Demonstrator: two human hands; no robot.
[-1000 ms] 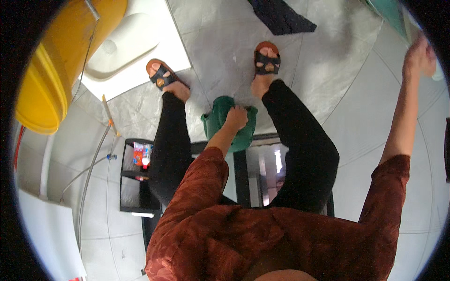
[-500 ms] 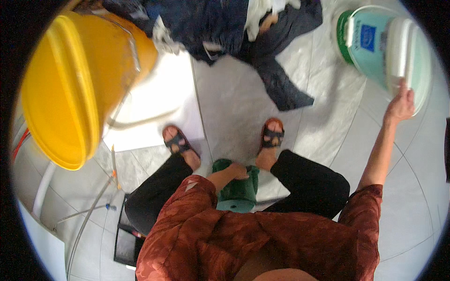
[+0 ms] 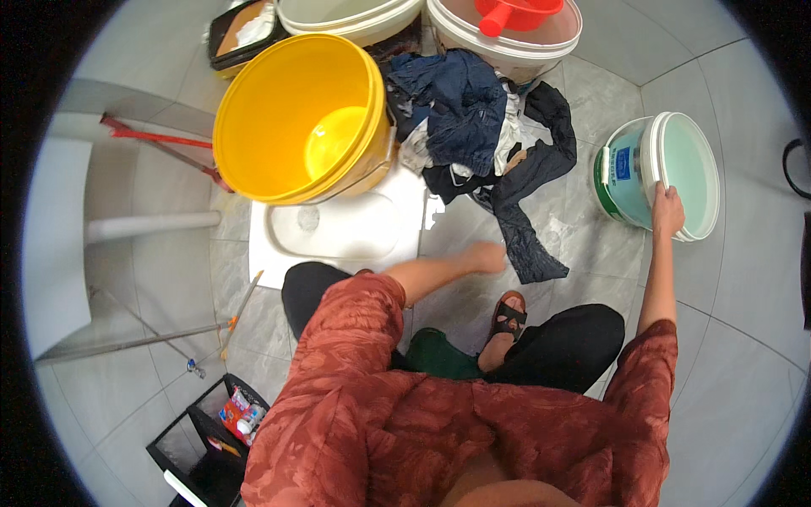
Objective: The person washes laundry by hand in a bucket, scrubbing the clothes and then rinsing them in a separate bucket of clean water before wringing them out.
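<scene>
My right hand (image 3: 667, 211) is closed over the near rim of a pale green bucket (image 3: 632, 173) at the right, which has a white rim, a handle and a blue label. In front of my body my left hand (image 3: 485, 258) hovers over the tiles, near the dark trouser leg of a clothes pile; its fingers are smeared by motion. Crumpled dark blue, black and white clothes (image 3: 463, 118) lie on the floor ahead. Between my legs is a dark green seat-like object (image 3: 439, 355), partly hidden by my shirt.
A big yellow bucket (image 3: 376, 101) stands beside a white squat toilet (image 3: 405, 224). Two white tubs (image 3: 372, 32) are at the back, and a red dipper (image 3: 524, 13) rests in the right one. A black basket (image 3: 182, 444) with bottles stands at lower left, near thin poles (image 3: 144, 342).
My left hand has come away from the green seat-like object and moved forward and right. My right hand stays on the bucket rim. The view has shifted, showing more of the back.
</scene>
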